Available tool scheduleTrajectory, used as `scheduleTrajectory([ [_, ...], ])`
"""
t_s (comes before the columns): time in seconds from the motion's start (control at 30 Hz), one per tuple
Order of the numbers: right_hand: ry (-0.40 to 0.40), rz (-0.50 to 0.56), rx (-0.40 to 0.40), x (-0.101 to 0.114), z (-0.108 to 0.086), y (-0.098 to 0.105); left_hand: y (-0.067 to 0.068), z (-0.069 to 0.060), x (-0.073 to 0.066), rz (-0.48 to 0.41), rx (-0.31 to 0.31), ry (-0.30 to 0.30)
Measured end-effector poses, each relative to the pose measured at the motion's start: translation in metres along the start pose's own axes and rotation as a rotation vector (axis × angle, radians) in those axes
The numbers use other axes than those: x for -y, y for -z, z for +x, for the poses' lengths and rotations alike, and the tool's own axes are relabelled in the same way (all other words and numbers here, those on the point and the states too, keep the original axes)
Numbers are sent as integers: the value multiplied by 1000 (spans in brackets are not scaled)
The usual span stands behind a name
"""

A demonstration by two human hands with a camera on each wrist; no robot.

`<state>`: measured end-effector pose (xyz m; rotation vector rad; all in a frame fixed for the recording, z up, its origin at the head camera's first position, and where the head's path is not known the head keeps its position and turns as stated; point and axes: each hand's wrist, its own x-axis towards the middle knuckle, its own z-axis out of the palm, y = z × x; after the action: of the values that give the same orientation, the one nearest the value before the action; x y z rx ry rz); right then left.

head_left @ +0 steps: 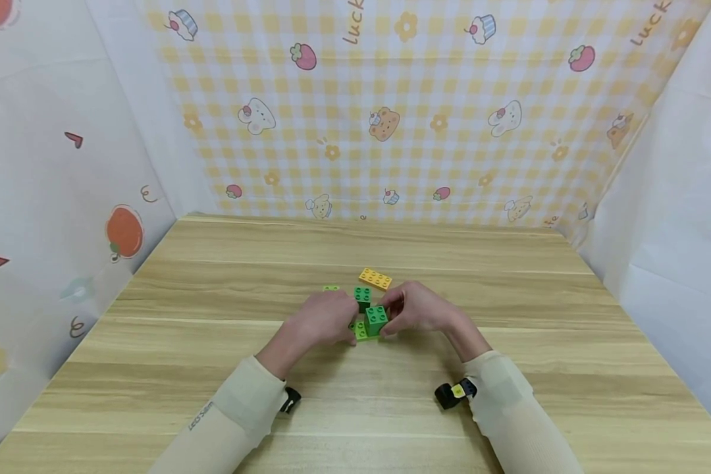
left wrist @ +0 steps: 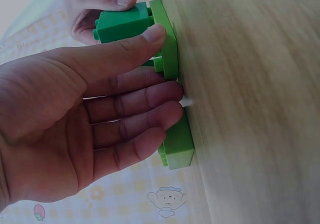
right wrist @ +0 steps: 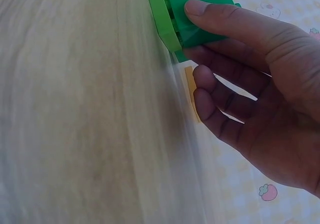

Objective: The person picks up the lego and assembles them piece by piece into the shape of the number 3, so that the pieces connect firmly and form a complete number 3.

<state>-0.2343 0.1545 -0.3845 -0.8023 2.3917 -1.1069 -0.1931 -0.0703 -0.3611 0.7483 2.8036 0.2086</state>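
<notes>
A thin light green plate (head_left: 361,331) lies on the table, pinched at its left end by the left hand (head_left: 326,317); in the left wrist view the thumb of that hand (left wrist: 95,99) rests along the plate (left wrist: 169,44). The right hand (head_left: 417,308) grips a dark green block (head_left: 376,320) at the plate's right end. Seen from the right wrist, the thumb of the right hand (right wrist: 270,84) lies on the block (right wrist: 200,9), whose underside meets the plate's studs (right wrist: 165,21); whether it is fully seated I cannot tell.
Just behind the hands stands another dark green block (head_left: 363,297). A yellow eight-stud piece (head_left: 375,278) lies farther back on the wooden table (head_left: 355,408). Beyond the left hand, a light green piece (head_left: 331,288) is partly hidden. Patterned cloth hangs behind the table.
</notes>
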Motion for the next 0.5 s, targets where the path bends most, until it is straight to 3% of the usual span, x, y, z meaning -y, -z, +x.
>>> scheduleTrajectory([
  [0.5,6,-43,-6,1,0,1,1,1,0,-4,-1,-7],
])
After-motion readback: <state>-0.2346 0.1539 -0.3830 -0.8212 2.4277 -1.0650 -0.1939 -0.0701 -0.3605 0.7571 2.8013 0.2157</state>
